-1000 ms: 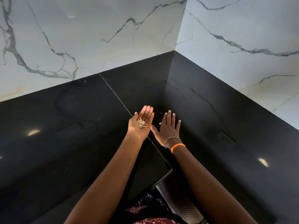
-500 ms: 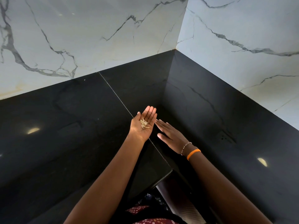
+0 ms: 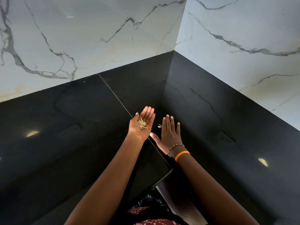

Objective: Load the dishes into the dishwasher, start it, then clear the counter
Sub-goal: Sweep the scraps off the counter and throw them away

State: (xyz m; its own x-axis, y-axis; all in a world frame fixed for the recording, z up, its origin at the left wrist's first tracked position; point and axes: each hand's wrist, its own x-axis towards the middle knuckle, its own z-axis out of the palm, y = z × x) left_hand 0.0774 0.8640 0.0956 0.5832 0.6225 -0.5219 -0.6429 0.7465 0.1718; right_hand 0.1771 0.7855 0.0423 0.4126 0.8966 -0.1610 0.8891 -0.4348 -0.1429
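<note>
My left hand (image 3: 142, 124) is held palm up above the black counter (image 3: 65, 135), fingers straight, with a small heap of pale food scraps (image 3: 142, 124) lying in the palm. My right hand (image 3: 168, 135) lies palm down with its fingers straight and spread on the counter, just right of the left hand, its thumb stretched toward the left wrist. A few light crumbs (image 3: 159, 126) lie on the counter beside the right hand's fingers. No dishes and no dishwasher are in view.
The glossy black counter wraps an inside corner under white marble walls (image 3: 97, 38). A thin seam (image 3: 116, 98) runs across the counter toward my left hand. The counter's front edge (image 3: 164, 179) ends near my body.
My right hand swept in toward the left hand half a second ago, and has since moved back out to lie flat with fingers pointing away. The left hand has kept still with the scraps.
</note>
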